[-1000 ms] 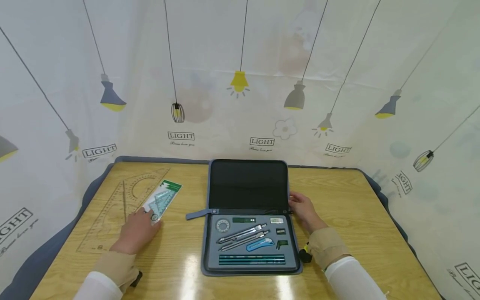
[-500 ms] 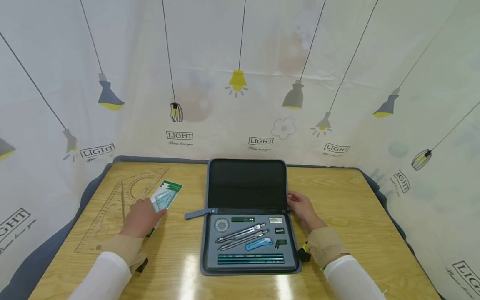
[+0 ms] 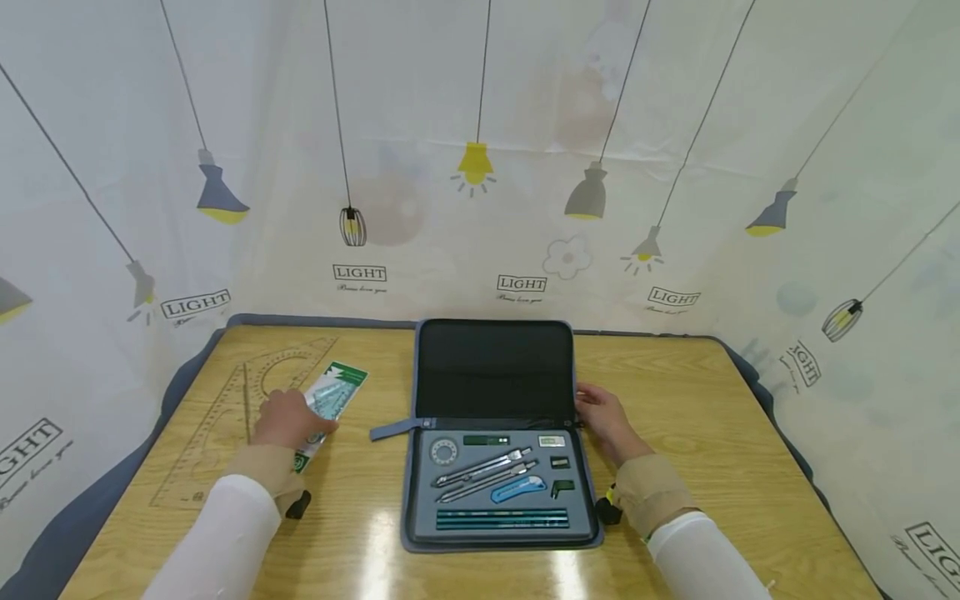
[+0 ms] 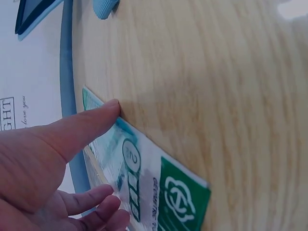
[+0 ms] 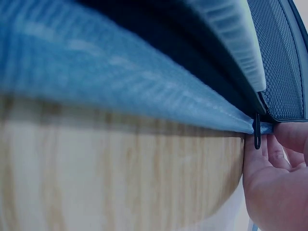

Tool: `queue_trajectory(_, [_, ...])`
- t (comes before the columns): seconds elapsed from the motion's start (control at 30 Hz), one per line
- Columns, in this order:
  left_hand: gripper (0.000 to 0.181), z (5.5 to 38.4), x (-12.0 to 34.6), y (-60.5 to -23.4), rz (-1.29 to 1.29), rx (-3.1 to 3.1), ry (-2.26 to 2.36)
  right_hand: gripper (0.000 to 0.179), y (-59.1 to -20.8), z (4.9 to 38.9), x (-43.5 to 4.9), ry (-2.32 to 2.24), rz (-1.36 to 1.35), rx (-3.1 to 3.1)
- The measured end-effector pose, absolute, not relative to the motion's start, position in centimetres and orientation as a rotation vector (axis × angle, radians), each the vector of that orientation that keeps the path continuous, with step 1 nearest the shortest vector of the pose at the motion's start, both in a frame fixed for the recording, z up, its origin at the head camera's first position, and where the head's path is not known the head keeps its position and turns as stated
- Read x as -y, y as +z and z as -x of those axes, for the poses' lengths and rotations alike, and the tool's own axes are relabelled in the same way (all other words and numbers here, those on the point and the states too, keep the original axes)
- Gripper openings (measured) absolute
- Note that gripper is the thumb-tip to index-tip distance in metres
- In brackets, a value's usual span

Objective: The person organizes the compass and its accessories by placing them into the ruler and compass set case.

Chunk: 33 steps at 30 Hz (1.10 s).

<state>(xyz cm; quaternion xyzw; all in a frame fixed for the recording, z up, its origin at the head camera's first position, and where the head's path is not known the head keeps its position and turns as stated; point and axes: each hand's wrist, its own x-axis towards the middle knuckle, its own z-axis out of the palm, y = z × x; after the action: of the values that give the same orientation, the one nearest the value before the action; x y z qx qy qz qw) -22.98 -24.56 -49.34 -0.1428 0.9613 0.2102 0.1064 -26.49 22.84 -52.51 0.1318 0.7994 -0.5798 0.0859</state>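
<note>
My left hand [image 3: 288,419] is at a flat clear packet of blue-tinted plastic rulers [image 3: 339,392] with green ends, lying on the table at the left. In the left wrist view the thumb [image 4: 103,118] presses one long edge of the packet, and the curled fingers [image 4: 98,207] are at its other side. A grey-blue zip case [image 3: 502,546] lies unzipped with its black lid [image 3: 495,367] raised. My right hand [image 3: 606,421] pinches the case's edge at the right end of the hinge, beside a dark zipper pull [image 5: 257,131].
In the case's grey insert sit compasses [image 3: 480,467], a blue utility knife [image 3: 517,489], green pencils [image 3: 502,518], a round dial [image 3: 444,452] and an eraser [image 3: 551,442]. Large transparent set squares [image 3: 246,392] lie left of the packet. A strap [image 3: 393,428] sticks out left of the case.
My left hand has moved forward and slightly right along the packet, uncovering its near green end. The packet has shifted little. My right hand stays at the case's hinge.
</note>
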Motion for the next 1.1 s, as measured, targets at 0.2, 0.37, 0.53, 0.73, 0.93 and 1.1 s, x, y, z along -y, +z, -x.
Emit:
queue_trajectory(0.2, [0.079,23.1,24.5,-48.4,0.445,-2.782,0.671,0.040,-52.6,26.5,-22.8,-1.735,-0.362,-2.401])
queue_trajectory(0.37, [0.081,22.9,24.2,-47.6,0.455,-2.772,0.650,0.040,-52.6,26.4,-22.9,-1.740,-0.355,-2.406])
queue_trajectory(0.53, [0.095,23.0,24.6,-48.0,0.478,-2.783,0.702,0.040,-52.6,26.4,-22.9,-1.737,-0.348,-2.405])
queue_trajectory(0.73, [0.077,23.5,24.7,-48.6,0.417,-2.851,0.829,0.041,-52.6,26.5,-22.8,-1.717,-0.337,-2.418])
queue_trajectory(0.93, [0.043,23.9,23.9,-47.5,0.351,-2.865,0.937,0.041,-52.6,26.5,-22.9,-1.712,-0.330,-2.422])
queue_trajectory(1.1, [0.037,23.9,23.3,-46.2,0.282,-2.956,0.932,0.041,-52.4,26.5,-22.9,-1.712,-0.341,-2.407])
